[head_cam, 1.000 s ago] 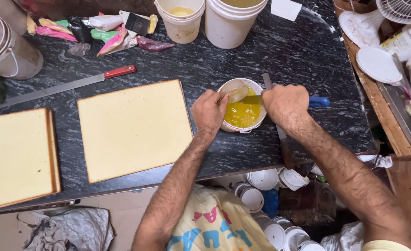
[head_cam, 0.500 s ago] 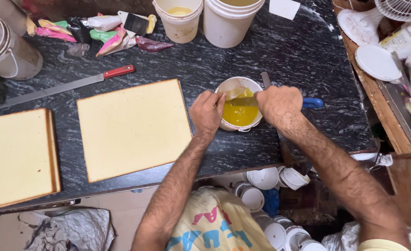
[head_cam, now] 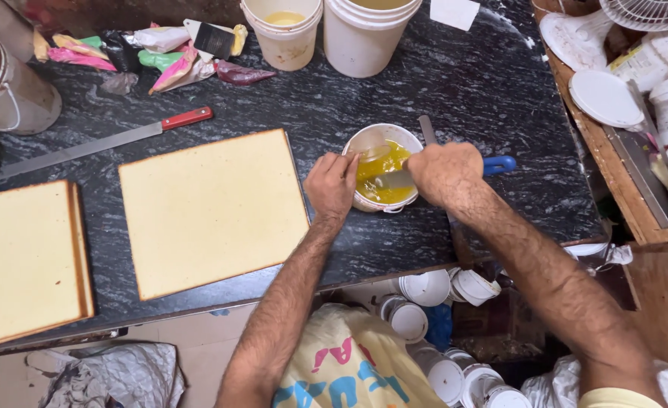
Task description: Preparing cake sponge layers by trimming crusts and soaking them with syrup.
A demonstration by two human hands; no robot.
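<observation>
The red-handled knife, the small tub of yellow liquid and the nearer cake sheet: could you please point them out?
red-handled knife (head_cam: 186, 118), head view, on its red handle.
small tub of yellow liquid (head_cam: 370, 138), head view, on its white rim.
nearer cake sheet (head_cam: 211, 210), head view, on its top's middle.

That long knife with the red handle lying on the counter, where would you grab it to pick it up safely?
Take the long knife by its red handle, the end that points toward the white buckets. Come from above and from the right, closing the fingers around the handle's sides. The bare blade runs leftward, flat on the dark counter, so the handle is probably the only safe, thick part to grip.
</observation>
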